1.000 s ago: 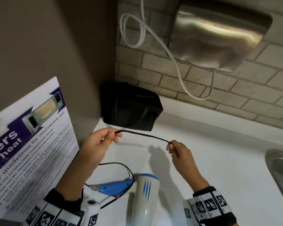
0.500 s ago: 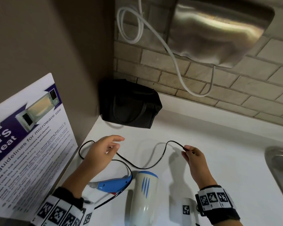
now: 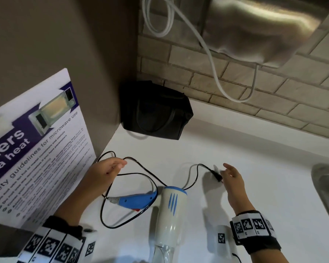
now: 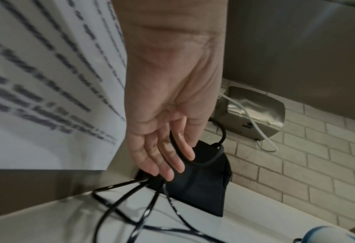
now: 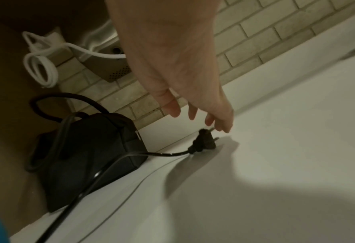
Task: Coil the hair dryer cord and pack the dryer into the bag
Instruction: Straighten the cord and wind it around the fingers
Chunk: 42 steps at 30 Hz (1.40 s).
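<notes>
Your hands hang loose-fingered: left hand [image 3: 104,172] carries loops of thin black cord [image 3: 135,174] beside the white-and-blue plastic hair dryer [image 3: 171,215]; right hand [image 3: 234,179] touches the black plug [image 5: 203,143] beyond it.

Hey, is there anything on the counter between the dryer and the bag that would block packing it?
Nothing solid shows. Only the dryer's own cord lies in loose loops on the counter between it and the bag, with part of it draped over the left hand.
</notes>
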{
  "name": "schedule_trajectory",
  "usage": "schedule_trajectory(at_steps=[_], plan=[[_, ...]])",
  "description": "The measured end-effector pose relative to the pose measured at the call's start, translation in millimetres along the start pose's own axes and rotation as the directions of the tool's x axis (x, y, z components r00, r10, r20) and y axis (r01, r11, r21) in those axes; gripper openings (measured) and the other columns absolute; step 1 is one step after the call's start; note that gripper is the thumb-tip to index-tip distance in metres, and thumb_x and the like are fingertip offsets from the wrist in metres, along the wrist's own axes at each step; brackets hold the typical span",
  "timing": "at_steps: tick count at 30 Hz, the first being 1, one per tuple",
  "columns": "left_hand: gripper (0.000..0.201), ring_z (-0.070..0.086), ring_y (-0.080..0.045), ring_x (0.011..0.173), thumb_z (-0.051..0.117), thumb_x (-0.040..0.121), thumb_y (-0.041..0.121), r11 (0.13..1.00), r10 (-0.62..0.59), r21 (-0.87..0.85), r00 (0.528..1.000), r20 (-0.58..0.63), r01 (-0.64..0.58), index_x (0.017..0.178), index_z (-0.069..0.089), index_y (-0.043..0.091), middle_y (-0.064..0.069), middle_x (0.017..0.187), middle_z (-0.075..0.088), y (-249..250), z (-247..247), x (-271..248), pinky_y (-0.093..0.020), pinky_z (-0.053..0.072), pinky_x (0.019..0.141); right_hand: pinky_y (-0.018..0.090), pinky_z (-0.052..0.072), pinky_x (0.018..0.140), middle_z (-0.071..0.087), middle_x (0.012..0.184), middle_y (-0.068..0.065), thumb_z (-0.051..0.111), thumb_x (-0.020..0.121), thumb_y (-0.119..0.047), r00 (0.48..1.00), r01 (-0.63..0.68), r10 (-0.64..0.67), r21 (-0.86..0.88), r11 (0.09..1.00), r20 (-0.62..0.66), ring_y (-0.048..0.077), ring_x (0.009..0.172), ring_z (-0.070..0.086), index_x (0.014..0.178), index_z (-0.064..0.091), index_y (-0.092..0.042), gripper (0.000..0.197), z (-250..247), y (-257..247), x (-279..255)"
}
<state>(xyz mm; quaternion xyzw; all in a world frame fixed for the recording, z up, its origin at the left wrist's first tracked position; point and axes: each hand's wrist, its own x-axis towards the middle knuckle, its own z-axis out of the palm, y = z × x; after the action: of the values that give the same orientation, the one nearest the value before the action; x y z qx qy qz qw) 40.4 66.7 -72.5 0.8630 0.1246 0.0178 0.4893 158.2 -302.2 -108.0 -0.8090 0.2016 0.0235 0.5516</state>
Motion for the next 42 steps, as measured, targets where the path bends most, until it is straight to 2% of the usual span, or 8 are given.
schedule_trajectory(at_steps=[5, 15, 19, 23, 27, 30, 35, 42], plan=[[0.018, 0.061, -0.014, 0.091, 0.051, 0.093, 0.017, 0.974, -0.113, 0.198, 0.993, 0.017, 0.108, 0.102, 0.067, 0.017, 0.003, 0.096, 0.067, -24, -4, -5, -0.019, 0.041, 0.070, 0.043, 0.045, 0.098, 0.045, 0.132, 0.016, 0.052, 0.089, -0.013, 0.968, 0.249, -0.246, -0.227, 0.942, 0.043, 0.024, 0.120, 0.047, 0.126, 0.055, -0.018, 0.037, 11, -20, -19], [0.020, 0.059, -0.023, 0.079, 0.063, 0.087, 0.026, 0.921, -0.240, 0.316, 0.971, 0.003, 0.227, 0.086, 0.061, 0.007, -0.006, 0.080, 0.063, -33, 10, -21, -0.031, 0.044, 0.068, -0.001, 0.029, 0.085, 0.047, 0.116, 0.003, 0.054, 0.091, -0.009, 0.719, 0.667, -0.507, -0.269, 0.694, 0.476, 0.008, 0.100, 0.047, 0.118, 0.061, -0.023, 0.031, 79, -57, -99], [0.032, 0.049, -0.009, 0.055, 0.061, 0.089, 0.022, 0.941, -0.183, 0.293, 0.983, 0.025, 0.168, 0.061, 0.044, 0.026, 0.007, 0.057, 0.050, -28, 15, -25, -0.020, 0.037, 0.051, -0.006, 0.029, 0.084, 0.048, 0.115, -0.001, 0.051, 0.093, -0.010, 0.634, 0.689, -0.452, -0.194, 0.698, 0.627, 0.005, 0.100, 0.049, 0.118, 0.059, -0.027, 0.031, 97, -61, -122], [0.003, 0.066, -0.012, 0.075, 0.065, 0.087, 0.023, 0.991, -0.104, 0.087, 0.992, 0.069, 0.098, 0.084, 0.064, 0.024, 0.004, 0.081, 0.070, -11, 19, -27, -0.028, 0.055, 0.066, 0.019, 0.045, 0.095, 0.054, 0.114, -0.005, 0.047, 0.097, -0.023, 0.583, 0.643, -0.367, -0.136, 0.754, 0.725, 0.004, 0.105, 0.056, 0.119, 0.056, -0.036, 0.028, 109, -65, -136], [0.035, 0.070, -0.011, 0.079, 0.062, 0.085, 0.001, 0.985, 0.059, -0.168, 0.980, 0.192, -0.027, 0.086, 0.067, 0.035, 0.002, 0.081, 0.073, 21, 24, -34, -0.021, 0.055, 0.066, 0.016, 0.047, 0.092, 0.064, 0.115, -0.015, 0.044, 0.099, -0.034, 0.494, 0.569, -0.343, 0.002, 0.822, 0.799, -0.002, 0.106, 0.059, 0.122, 0.056, -0.035, 0.027, 110, -74, -149], [0.035, 0.069, -0.004, 0.069, 0.064, 0.082, -0.004, 0.972, 0.054, -0.233, 0.985, 0.162, -0.015, 0.075, 0.068, 0.031, 0.009, 0.066, 0.071, 30, 27, -34, -0.016, 0.051, 0.064, 0.024, 0.049, 0.095, 0.068, 0.114, -0.012, 0.051, 0.096, -0.031, 0.565, 0.502, -0.362, 0.040, 0.864, 0.741, 0.001, 0.106, 0.062, 0.121, 0.062, -0.029, 0.027, 110, -76, -147], [0.030, 0.057, -0.023, 0.096, 0.079, 0.073, 0.024, 0.983, 0.049, 0.184, 0.918, -0.394, 0.027, 0.099, 0.065, 0.020, -0.008, 0.101, 0.062, -7, 28, -15, -0.028, 0.049, 0.080, 0.023, 0.048, 0.094, 0.069, 0.114, -0.011, 0.055, 0.095, -0.017, 0.676, 0.486, -0.448, 0.102, 0.868, 0.586, 0.004, 0.106, 0.062, 0.120, 0.063, -0.027, 0.028, 93, -85, -131], [0.025, 0.061, -0.020, 0.084, 0.043, 0.097, 0.016, 0.958, -0.285, -0.012, 0.946, -0.151, 0.287, 0.108, 0.063, 0.008, -0.011, 0.099, 0.066, -24, 30, -12, -0.020, 0.043, 0.059, 0.008, 0.048, 0.075, 0.063, 0.115, -0.004, 0.053, 0.093, -0.007, 0.722, 0.612, -0.524, -0.064, 0.788, 0.452, 0.006, 0.092, 0.062, 0.117, 0.061, -0.028, 0.033, 75, -88, -101]])
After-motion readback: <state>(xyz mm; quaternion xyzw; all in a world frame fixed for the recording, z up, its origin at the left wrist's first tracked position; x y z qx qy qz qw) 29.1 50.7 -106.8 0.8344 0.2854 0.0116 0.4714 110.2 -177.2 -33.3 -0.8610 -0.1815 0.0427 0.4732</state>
